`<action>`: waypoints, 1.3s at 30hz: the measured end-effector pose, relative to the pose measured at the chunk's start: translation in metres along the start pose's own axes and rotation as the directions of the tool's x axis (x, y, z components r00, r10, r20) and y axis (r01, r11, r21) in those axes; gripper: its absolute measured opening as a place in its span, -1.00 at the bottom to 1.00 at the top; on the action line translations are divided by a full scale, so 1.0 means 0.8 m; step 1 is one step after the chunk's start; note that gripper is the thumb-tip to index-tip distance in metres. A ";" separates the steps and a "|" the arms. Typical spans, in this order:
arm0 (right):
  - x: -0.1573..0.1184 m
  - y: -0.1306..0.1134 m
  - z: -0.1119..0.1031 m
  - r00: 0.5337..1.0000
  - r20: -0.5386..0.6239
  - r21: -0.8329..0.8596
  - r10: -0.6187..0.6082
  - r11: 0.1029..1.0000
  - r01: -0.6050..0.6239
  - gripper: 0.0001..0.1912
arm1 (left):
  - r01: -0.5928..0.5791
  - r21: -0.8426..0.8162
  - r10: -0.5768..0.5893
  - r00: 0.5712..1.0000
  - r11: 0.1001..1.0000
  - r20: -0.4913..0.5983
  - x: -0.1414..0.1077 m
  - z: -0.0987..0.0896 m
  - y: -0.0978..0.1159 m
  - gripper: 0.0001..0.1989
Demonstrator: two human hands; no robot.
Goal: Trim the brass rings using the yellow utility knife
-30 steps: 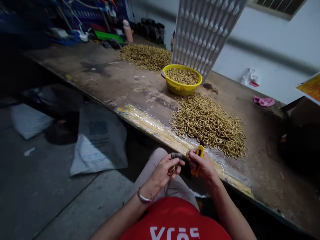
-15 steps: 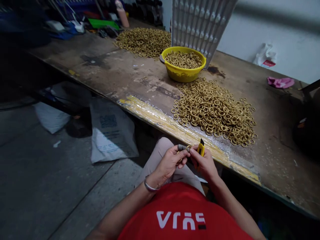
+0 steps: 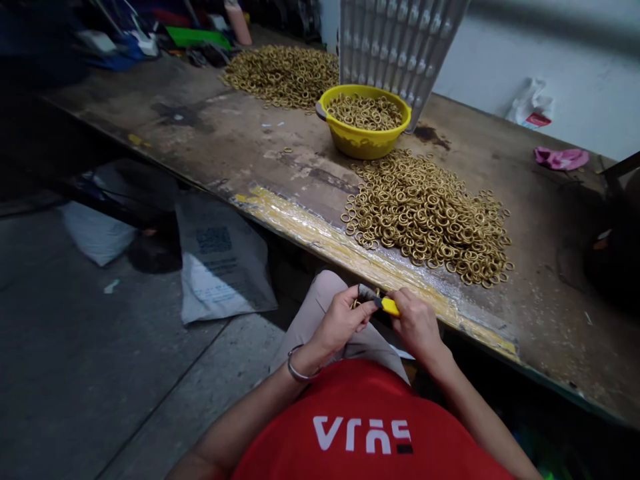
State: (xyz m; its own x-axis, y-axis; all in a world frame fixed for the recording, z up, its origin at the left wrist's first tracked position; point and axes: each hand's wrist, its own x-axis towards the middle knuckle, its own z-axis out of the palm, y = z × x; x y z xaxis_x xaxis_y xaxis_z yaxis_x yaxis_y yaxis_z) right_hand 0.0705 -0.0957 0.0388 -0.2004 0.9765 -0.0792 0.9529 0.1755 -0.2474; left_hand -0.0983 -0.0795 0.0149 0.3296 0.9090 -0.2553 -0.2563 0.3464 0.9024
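Above my lap, my left hand [image 3: 345,317] is closed on a brass ring [image 3: 355,304], and one of its fingers has a dark grey wrapping [image 3: 367,292]. My right hand [image 3: 416,319] grips a yellow utility knife [image 3: 390,307], whose dark blade points left and meets the fingertips of my left hand. Part of another ring shows beside the blade. Beyond my hands, a large pile of brass rings [image 3: 430,213] lies on the wooden table [image 3: 235,150].
A yellow basin [image 3: 367,142] full of rings stands behind the near pile, with a second ring pile [image 3: 285,73] to its left. A ribbed panel [image 3: 395,53] rises behind. A pink cloth [image 3: 561,159] lies at right. White sacks [image 3: 225,267] stand under the table.
My right hand has turned the knife from upright to pointing left, bringing its blade to my left fingertips. The view has shifted slightly.
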 end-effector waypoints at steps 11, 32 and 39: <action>0.044 0.042 -0.019 0.970 -0.015 -0.228 0.244 0.943 -0.241 -0.76 | -0.068 0.147 0.033 0.973 0.987 0.229 -0.026 0.002 0.039 -0.82; 0.108 0.075 -0.024 0.934 -0.183 0.651 0.308 0.749 -0.119 -0.70 | 0.193 -0.224 -0.186 0.981 0.955 0.052 0.023 -0.014 -0.009 -0.60; 0.064 0.033 -0.022 0.939 0.340 0.935 0.057 0.091 -0.344 -0.53 | -0.207 0.232 0.228 0.971 0.950 -0.068 0.024 -0.006 -0.015 -0.85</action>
State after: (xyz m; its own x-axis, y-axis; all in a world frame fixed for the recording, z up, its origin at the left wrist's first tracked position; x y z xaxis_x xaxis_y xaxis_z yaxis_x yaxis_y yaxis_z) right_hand 0.0894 -0.0392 0.0451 -0.2117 0.8840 -0.4168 -0.0575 -0.4370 -0.8976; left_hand -0.0935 -0.0655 -0.0028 0.2000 0.9776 -0.0661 -0.1006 0.0876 0.9911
